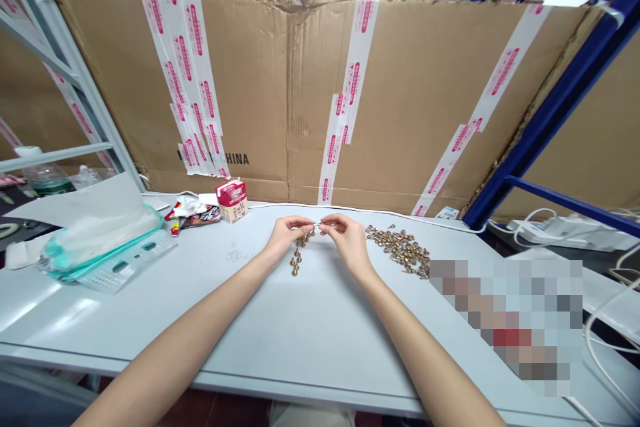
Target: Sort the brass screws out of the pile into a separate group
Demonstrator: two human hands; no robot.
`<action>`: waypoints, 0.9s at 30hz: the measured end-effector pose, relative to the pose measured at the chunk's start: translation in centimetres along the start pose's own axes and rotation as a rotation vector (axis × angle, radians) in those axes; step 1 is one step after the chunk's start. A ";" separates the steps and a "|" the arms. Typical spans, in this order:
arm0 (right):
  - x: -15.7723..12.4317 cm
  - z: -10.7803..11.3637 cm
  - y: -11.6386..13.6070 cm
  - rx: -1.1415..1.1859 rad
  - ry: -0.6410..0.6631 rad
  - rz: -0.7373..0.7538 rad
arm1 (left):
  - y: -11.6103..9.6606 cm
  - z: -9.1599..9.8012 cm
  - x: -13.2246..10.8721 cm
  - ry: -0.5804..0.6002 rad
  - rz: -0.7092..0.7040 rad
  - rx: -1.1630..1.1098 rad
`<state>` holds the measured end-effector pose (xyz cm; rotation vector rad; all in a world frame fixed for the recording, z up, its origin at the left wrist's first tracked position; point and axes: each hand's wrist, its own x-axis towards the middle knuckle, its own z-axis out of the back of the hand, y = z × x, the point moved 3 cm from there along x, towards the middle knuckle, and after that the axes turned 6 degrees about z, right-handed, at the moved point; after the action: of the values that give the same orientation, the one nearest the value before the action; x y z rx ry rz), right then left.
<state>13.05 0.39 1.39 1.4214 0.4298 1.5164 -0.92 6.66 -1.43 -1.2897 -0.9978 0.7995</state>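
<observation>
Near the middle of the table, my left hand (pixel 286 233) and my right hand (pixel 349 239) meet fingertip to fingertip, both pinched. A small thin metal part (pixel 317 225) shows between them; it is too small to tell its exact kind. Under and beside my left fingers lies a small group of brass-coloured, screw-like pieces (pixel 296 257), several of them in a loose row. To the right of my right hand spreads a larger pile of similar brass-coloured pieces (pixel 403 250).
At the back left stand a red-and-cream drink carton (pixel 232 201) and crumpled snack wrappers (pixel 196 213). Teal-edged plastic packaging (pixel 103 240) lies at left. A tall taped cardboard sheet (pixel 255 93) closes off the back. White cables (pixel 595 320) run along the right; a patch there is pixelated.
</observation>
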 end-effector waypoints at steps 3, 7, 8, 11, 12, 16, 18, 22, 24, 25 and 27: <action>-0.3 -0.1 0.4 -0.084 -0.006 0.076 | -0.2 -0.3 -0.2 0.011 -0.005 -0.035; -0.4 0.1 0.9 -0.171 -0.028 0.179 | -0.1 -0.6 -0.4 0.004 0.015 -0.106; -0.4 0.2 1.1 -0.196 -0.021 0.205 | -0.1 -0.6 -0.5 0.002 0.021 -0.120; -0.5 0.4 1.8 -0.292 0.022 0.303 | -0.1 -0.6 -0.5 -0.010 0.032 -0.155; -0.5 0.4 2.1 -0.327 0.038 0.338 | -0.2 -0.6 -0.5 -0.018 0.035 -0.168; -0.7 0.4 2.6 -0.426 0.070 0.417 | -0.5 -0.5 -0.5 -0.040 0.030 -0.189; -0.8 0.4 2.5 -0.450 0.070 0.416 | -0.7 -0.6 -0.5 -0.028 0.019 -0.175; -0.9 0.3 2.3 -0.453 0.071 0.414 | -0.8 -0.6 -0.6 -0.025 0.022 -0.167; -0.9 0.3 2.3 -0.439 0.056 0.418 | -0.8 -0.7 -0.6 -0.023 0.026 -0.178; -0.9 0.3 2.3 -0.432 0.047 0.418 | -0.8 -0.7 -0.6 -0.017 0.028 -0.185; -1.0 0.2 2.3 -0.407 0.046 0.410 | -0.6 -0.8 -0.7 -0.006 0.036 -0.190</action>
<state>12.17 -1.59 2.73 1.1940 -0.1551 1.8387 -0.47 5.61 -0.93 -1.4718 -1.0782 0.7498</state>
